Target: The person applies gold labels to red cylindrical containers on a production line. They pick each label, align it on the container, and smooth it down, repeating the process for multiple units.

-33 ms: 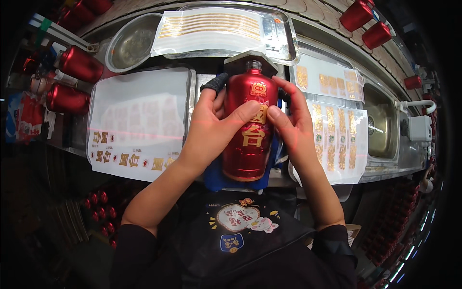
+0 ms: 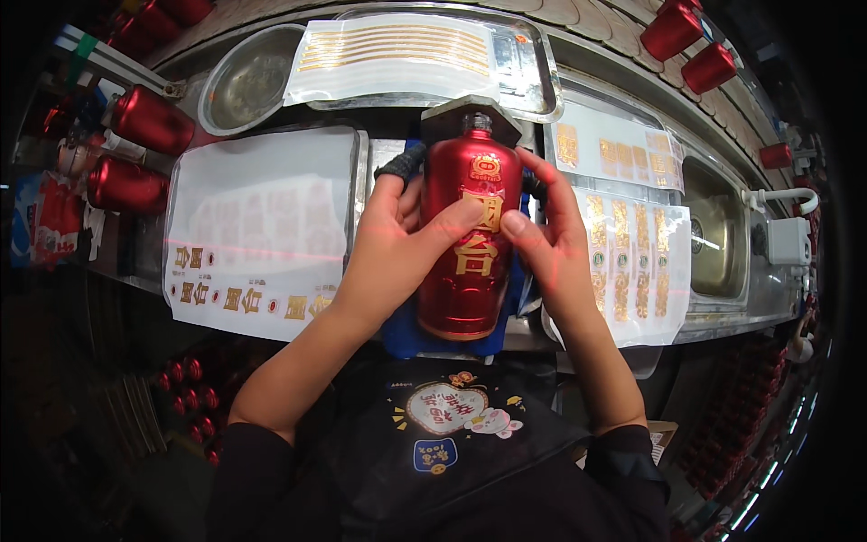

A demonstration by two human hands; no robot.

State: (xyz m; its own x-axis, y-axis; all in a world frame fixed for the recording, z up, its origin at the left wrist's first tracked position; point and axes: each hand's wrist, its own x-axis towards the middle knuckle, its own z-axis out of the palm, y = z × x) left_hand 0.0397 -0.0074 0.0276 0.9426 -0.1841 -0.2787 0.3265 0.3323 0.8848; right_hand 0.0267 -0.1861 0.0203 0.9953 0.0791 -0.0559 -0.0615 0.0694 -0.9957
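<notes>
A glossy red bottle [image 2: 456, 303] with gold raised characters lies on its back in front of me, neck pointing away. Its bare neck rests at a dark angular block [image 2: 506, 126]; a blue support [image 2: 397, 330] shows beneath the body. My left hand [image 2: 397, 244] is closed around the bottle's left side, thumb pressed on the upper large gold character. From the right, my right hand [image 2: 555, 226] grips the other side, its thumb by that character's right edge. Dark wraps cover some fingertips of my left hand. The fingers behind the bottle are partly hidden.
Left, a tray holds a white sheet [image 2: 262, 172] with gold character decals. Right lie more decal sheets [image 2: 673, 271] beside a sink [image 2: 722, 203]. Beyond are a round metal bowl [image 2: 217, 108], a gold-striped sheet [image 2: 397, 86] and a slatted conveyor [image 2: 578, 14]. Red bottles [image 2: 149, 122] stand around.
My left thumb has shifted slightly to the left on the bottle, so more of the upper gold character shows. Red bottles on the conveyor at the far right have moved slightly to the right.
</notes>
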